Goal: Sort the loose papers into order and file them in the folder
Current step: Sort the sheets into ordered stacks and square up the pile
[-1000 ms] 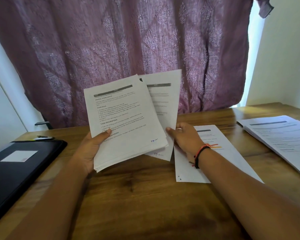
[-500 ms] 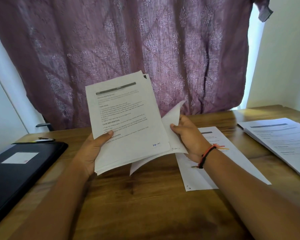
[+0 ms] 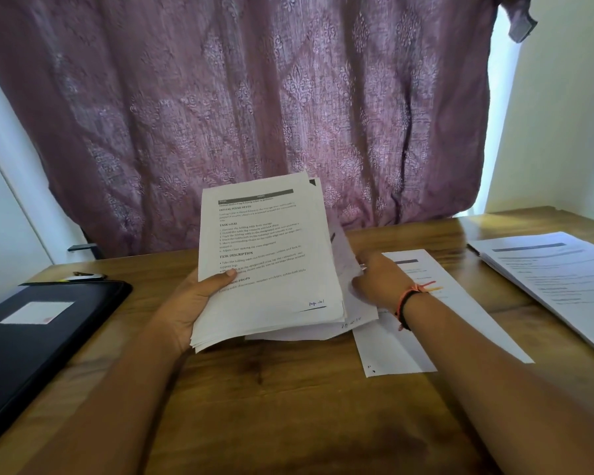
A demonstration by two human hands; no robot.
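Observation:
My left hand (image 3: 192,299) grips a stack of printed papers (image 3: 268,255) held up above the wooden table, thumb pressed on the top page. Just right of the stack, my right hand (image 3: 378,279) holds a single sheet (image 3: 352,318) that hangs behind and below the stack; the sheet is blurred. Beneath my right wrist, one printed sheet (image 3: 402,351) lies flat on the table. At the left edge rests a closed black folder (image 3: 31,341) with a white label.
A second pile of printed pages (image 3: 549,279) lies at the table's right side. A small clip or pen (image 3: 86,276) sits behind the folder. A purple patterned curtain (image 3: 254,97) hangs behind the table (image 3: 288,406).
My right hand has drawn the single sheet down and behind the stack, from fanned out upright to tucked low at the stack's right edge. The left hand has kept its hold.

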